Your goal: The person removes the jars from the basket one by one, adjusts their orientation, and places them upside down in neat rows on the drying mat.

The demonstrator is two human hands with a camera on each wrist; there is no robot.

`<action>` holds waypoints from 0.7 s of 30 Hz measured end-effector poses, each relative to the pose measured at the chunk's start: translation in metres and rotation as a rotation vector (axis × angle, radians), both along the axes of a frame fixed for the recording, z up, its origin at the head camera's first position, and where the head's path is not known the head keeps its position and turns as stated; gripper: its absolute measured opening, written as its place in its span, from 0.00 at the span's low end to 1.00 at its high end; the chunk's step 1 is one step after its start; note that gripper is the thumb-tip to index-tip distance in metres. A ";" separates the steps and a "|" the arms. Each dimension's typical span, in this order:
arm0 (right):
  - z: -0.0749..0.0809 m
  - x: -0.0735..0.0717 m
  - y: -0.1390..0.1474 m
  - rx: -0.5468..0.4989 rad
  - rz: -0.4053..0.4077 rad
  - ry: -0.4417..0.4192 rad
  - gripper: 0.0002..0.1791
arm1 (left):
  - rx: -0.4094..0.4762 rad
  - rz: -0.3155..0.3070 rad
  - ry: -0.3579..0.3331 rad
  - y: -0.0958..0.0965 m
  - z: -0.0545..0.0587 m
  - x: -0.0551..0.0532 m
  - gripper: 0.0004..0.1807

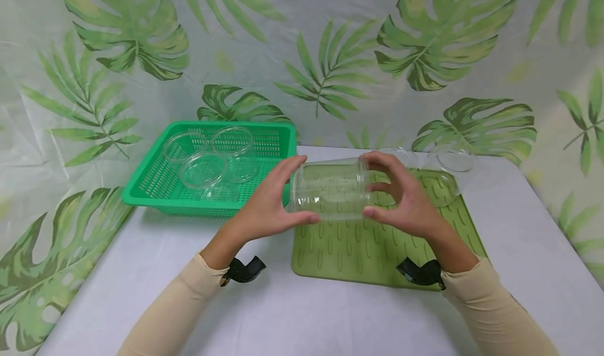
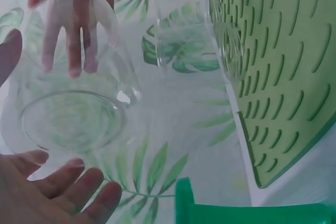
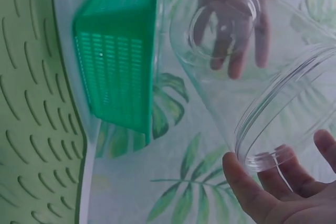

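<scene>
A clear jar (image 1: 330, 191) lies sideways in the air between both hands, above the green ridged mat (image 1: 330, 251). My left hand (image 1: 269, 204) grips its base end, thumb on the near side and fingers on the far side. At the other end, my right hand (image 1: 410, 198) holds the jar around its ringed rim. The right wrist view shows that rim (image 3: 278, 103) close to the right fingertips, with the left fingers visible through the clear wall. In the left wrist view, the round base (image 2: 73, 121) faces the left palm.
At the left stands a green slotted basket (image 1: 165, 204) with several clear jars (image 1: 203, 170) in it. More clear containers (image 1: 455, 159) stand toward the back right of the mat, partly behind the right hand. A leaf-printed sheet (image 1: 325, 67) hangs behind the white table (image 1: 283, 314).
</scene>
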State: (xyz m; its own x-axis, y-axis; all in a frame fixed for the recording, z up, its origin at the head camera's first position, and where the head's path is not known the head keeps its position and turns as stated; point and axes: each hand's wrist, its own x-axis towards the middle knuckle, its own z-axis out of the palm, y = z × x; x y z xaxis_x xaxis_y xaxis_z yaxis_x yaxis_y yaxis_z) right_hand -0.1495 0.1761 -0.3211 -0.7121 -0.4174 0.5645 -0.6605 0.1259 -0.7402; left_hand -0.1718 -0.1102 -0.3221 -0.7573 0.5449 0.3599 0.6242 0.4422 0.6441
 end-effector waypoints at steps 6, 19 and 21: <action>-0.003 -0.001 0.002 -0.077 0.035 -0.029 0.46 | 0.074 -0.049 -0.108 -0.004 -0.006 -0.001 0.59; -0.001 0.001 0.008 -0.060 0.096 -0.131 0.47 | 0.174 -0.111 -0.197 -0.004 -0.007 0.003 0.60; -0.001 0.002 0.008 -0.006 0.092 -0.141 0.50 | 0.207 -0.111 -0.191 -0.004 -0.007 0.002 0.57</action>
State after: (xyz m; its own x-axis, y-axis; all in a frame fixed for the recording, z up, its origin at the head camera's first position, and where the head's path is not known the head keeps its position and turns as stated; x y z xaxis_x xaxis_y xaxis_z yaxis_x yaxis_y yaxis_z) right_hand -0.1478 0.1845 -0.3217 -0.7434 -0.4818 0.4640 -0.5583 0.0649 -0.8271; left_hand -0.1695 -0.1139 -0.3288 -0.7619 0.5580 0.3287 0.5200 0.2246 0.8241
